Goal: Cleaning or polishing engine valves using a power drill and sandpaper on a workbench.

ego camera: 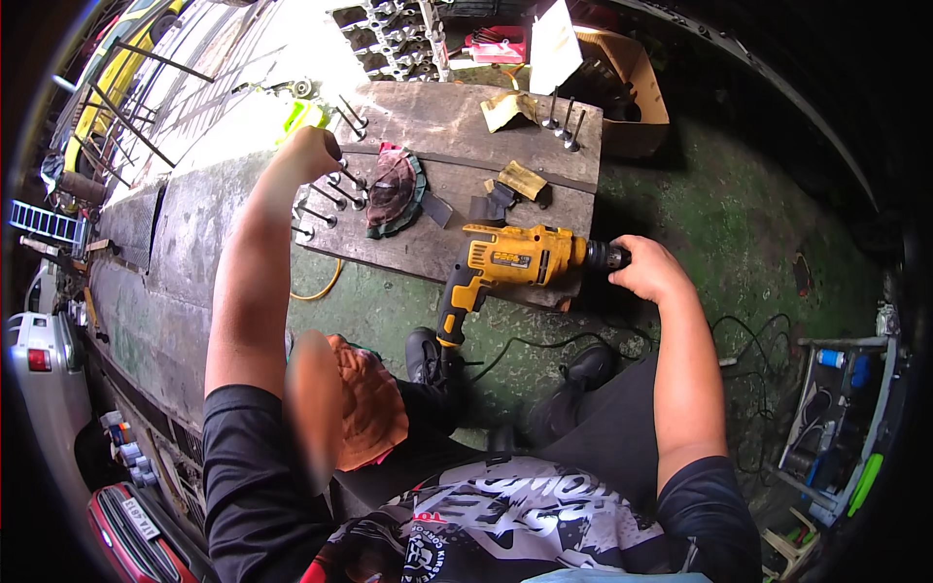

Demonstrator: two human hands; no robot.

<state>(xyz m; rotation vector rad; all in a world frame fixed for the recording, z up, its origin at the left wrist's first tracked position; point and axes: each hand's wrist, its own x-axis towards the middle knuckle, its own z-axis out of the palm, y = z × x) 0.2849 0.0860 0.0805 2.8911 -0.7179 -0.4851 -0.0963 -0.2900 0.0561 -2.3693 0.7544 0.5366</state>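
A yellow and black corded power drill (521, 255) lies along the near right edge of a wooden board table (466, 120), its grip towards my body. My right hand (649, 268) has its fingers round the drill's chuck. At the table's left side, my left hand (310, 154) is curled above several engine valves (339, 197); whether it holds anything is hidden. A stained cloth (393, 189) lies beside those valves. Pieces of worn abrasive paper (521, 181) are behind the drill. More valves (565, 127) stand at the far right corner, beside a folded yellowish sheet (508, 109).
A cylinder head (397, 40) and an open cardboard box (649, 95) are beyond the table. The drill's black cord (539, 341) runs over the green floor near my shoes. An orange cloth (368, 404) lies by my left leg. A metal cart (838, 423) stands at right.
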